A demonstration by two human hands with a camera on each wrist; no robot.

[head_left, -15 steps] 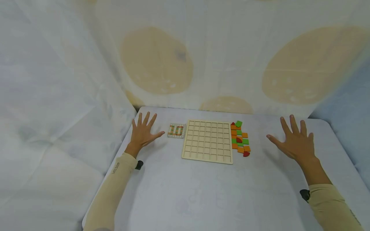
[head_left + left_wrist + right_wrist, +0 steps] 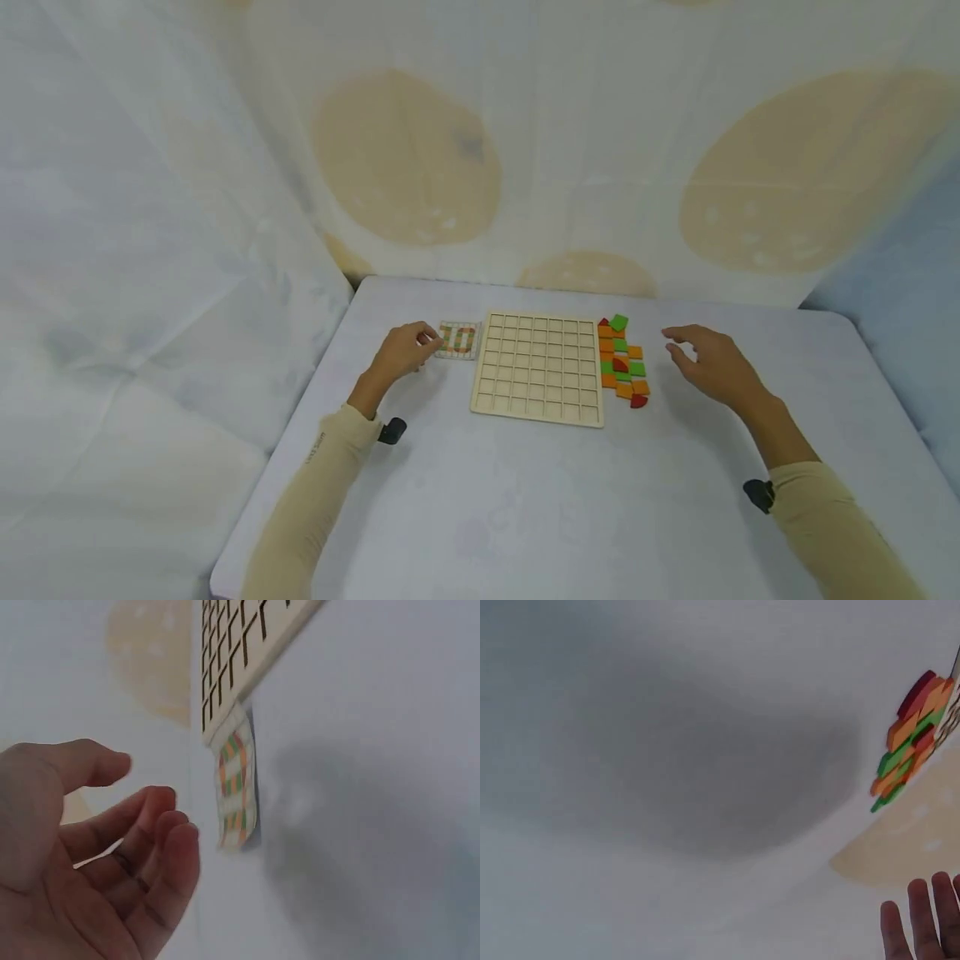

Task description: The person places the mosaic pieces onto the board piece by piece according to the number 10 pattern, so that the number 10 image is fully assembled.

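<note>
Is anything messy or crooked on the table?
Mostly tidy. The wooden grid board lies flat with empty cells. The colored tiles beside it sit in a loose, uneven pile, the top green one tilted. Nothing looks spilled or broken.

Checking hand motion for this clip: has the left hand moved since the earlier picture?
Yes. The left hand moved right, fingers now curled at the pattern card beside the grid board.

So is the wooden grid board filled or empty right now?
Empty: every cell of the pale wooden grid board is bare; the coloured tiles lie beside it.
</note>
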